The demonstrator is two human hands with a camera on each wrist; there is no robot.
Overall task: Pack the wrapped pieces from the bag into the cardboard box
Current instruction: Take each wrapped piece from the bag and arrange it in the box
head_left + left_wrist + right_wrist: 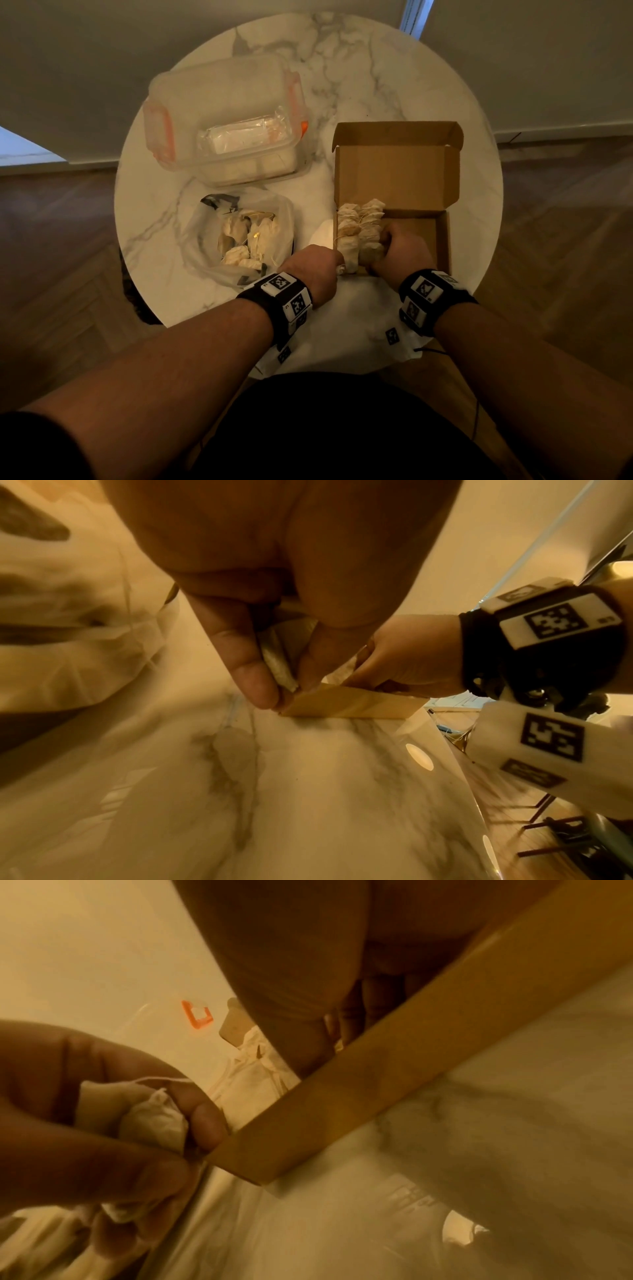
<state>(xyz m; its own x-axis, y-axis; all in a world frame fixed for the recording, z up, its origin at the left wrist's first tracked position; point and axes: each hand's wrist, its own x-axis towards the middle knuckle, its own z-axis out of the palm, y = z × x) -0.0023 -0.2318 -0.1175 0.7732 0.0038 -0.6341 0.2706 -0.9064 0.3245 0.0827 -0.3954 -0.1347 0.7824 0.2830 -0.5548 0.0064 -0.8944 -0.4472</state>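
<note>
An open cardboard box (424, 192) stands on the right of the marble table (342, 68). Two rows of paper-wrapped pieces (359, 233) tied with string fill its left side. My left hand (337, 269) pinches one more wrapped piece (277, 664) between thumb and fingers at the box's near left corner (253, 1161), just outside the wall. My right hand (380, 246) is down inside the box against the right row; its fingertips are hidden by the box wall (377, 1069). The clear plastic bag (239, 236) left of the box holds several wrapped pieces.
A clear lidded plastic container with orange clasps (226, 120) stands at the back left. A white cloth with printed markers (342, 329) hangs over the table's near edge. The box's lid flap (397, 133) stands open towards the far side. Wooden floor surrounds the table.
</note>
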